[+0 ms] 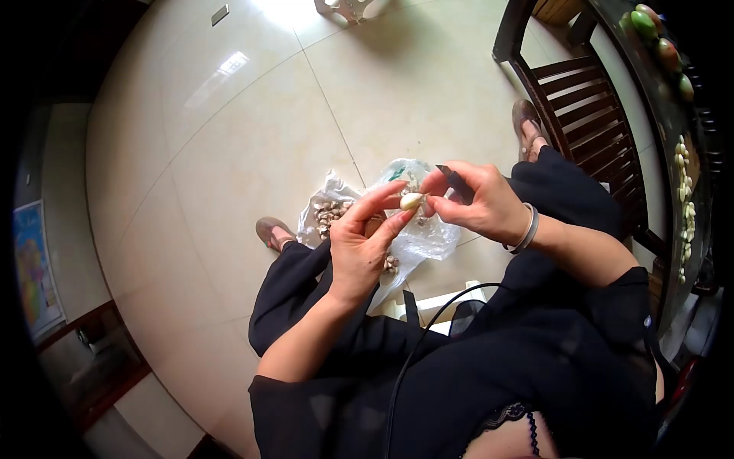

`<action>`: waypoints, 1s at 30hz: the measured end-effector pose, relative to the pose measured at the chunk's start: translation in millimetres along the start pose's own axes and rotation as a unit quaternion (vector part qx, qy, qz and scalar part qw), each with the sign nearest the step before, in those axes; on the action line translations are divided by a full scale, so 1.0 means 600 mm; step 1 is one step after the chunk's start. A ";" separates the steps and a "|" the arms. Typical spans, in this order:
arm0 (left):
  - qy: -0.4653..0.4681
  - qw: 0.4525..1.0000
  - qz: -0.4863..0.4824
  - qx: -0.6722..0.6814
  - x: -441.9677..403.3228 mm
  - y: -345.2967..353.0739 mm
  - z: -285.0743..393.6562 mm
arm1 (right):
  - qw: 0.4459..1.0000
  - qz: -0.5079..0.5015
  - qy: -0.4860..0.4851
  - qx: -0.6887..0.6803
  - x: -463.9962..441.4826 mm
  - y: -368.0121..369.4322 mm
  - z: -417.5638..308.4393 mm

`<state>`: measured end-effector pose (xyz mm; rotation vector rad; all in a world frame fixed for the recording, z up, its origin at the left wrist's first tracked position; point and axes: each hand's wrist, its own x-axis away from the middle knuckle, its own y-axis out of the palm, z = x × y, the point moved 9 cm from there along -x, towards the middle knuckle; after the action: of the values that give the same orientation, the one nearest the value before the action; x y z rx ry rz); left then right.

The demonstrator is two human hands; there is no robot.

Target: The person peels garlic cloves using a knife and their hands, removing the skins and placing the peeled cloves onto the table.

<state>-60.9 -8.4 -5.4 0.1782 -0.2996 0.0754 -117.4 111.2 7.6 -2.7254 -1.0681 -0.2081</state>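
Observation:
Between the thumb and fingertips of my left hand [359, 249] is a pale, peeled-looking garlic clove [410, 201]. My right hand [482, 200] is closed around a small dark knife [456, 183], its tip pointing up and to the left. The right thumb and a fingertip pinch together beside the clove's right end. Below the hands, a pile of unpeeled garlic cloves [330, 214] lies on a white plastic bag [307, 229]. A clear plastic bag [434, 239] with light scraps in it spreads out under the clove, partly hidden by my hands.
Along the dark table [659, 122] on the right lie a row of peeled garlic cloves [685, 203] and several mangoes [667, 55]. A slatted wooden chair [589, 103] stands beside it. A black cable [428, 325] crosses my lap, near a white stool [443, 298].

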 end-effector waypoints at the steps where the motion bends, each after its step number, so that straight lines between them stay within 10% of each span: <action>1: 0.006 1.000 -0.002 -0.026 0.002 -0.001 -0.001 | 1.000 -0.020 -0.002 0.001 -0.001 0.004 0.001; 20: 0.074 0.996 0.028 -0.043 0.007 0.001 0.003 | 0.994 -0.039 0.005 -0.103 0.002 0.009 0.009; 30: 0.117 0.978 0.026 -0.169 0.010 0.003 0.021 | 0.992 0.004 -0.086 0.088 0.002 -0.004 -0.039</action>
<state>-59.0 -8.8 8.4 -0.1758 -0.0789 0.0954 -119.2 108.0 30.8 -2.6264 -1.0622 0.1206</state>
